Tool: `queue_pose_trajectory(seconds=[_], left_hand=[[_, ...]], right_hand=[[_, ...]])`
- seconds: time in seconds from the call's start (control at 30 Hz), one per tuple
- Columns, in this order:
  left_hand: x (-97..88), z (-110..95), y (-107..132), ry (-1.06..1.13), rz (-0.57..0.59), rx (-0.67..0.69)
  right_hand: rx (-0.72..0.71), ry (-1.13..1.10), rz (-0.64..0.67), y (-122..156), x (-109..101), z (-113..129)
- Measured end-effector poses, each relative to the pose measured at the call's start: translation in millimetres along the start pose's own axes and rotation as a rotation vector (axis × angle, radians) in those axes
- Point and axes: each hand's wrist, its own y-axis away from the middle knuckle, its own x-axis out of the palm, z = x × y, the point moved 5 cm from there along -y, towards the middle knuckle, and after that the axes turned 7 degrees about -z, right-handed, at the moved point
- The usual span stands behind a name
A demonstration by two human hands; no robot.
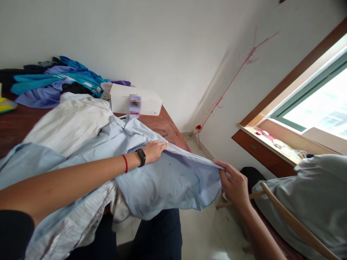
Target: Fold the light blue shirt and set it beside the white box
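Note:
A light blue shirt [168, 180] lies spread over the edge of a dark wooden table [162, 124] and hangs down toward my lap. My left hand [155, 150] rests flat on its upper part, fingers stretched out; the wrist carries a black band and a red string. My right hand [234, 184] pinches the shirt's right edge and holds it out taut beyond the table. A white striped shirt [70, 126] lies beneath the blue one on the left.
A white cardboard box [135, 99] stands at the back of the table beside a heap of blue and purple clothes [54, 85]. At the right a wooden chair [292, 220] carries grey-blue fabric. A windowsill [273, 142] holds small items. A pink rack leans against the wall.

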Motion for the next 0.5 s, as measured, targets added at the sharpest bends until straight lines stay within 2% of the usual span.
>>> queue_pose_trajectory(seconds=[0.13, 0.2, 0.37, 0.43, 0.5], left_hand=[[6.1, 26, 5, -0.106, 0.049, -0.080], [6.2, 39, 6, -0.140, 0.060, -0.120], [6.7, 61, 4, -0.137, 0.103, -0.172], [2.6, 59, 3, -0.150, 0.096, -0.185], [-10.5, 45, 4, -0.198, 0.032, -0.208]], right_hand=[[-0.154, -0.121, 0.092, 21, 5, -1], [-0.156, -0.129, 0.094, 36, 9, -12], [0.120, -0.099, 0.007, 54, 15, -58], [0.182, -0.135, -0.036, 52, 15, -64], [0.204, -0.176, -0.116, 43, 12, -61]])
